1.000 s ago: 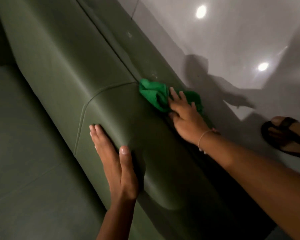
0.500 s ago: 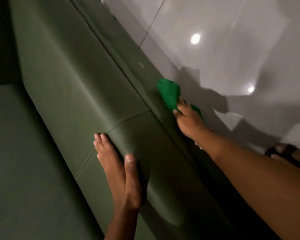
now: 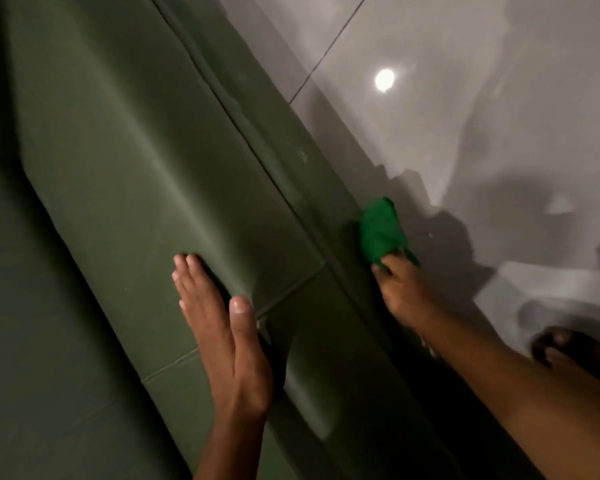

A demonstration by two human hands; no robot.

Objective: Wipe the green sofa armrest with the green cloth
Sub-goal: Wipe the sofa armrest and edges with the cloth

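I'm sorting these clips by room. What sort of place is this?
Most likely a living room in a home. A green sofa stands on a glossy tiled floor that reflects ceiling lights, and the right hand wipes the sofa's outer side with a green cloth.

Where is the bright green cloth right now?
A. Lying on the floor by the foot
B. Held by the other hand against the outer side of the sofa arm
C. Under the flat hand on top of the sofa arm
B: the right hand presses the green cloth to the armrest's outer side, while the left hand lies flat and bare on top.
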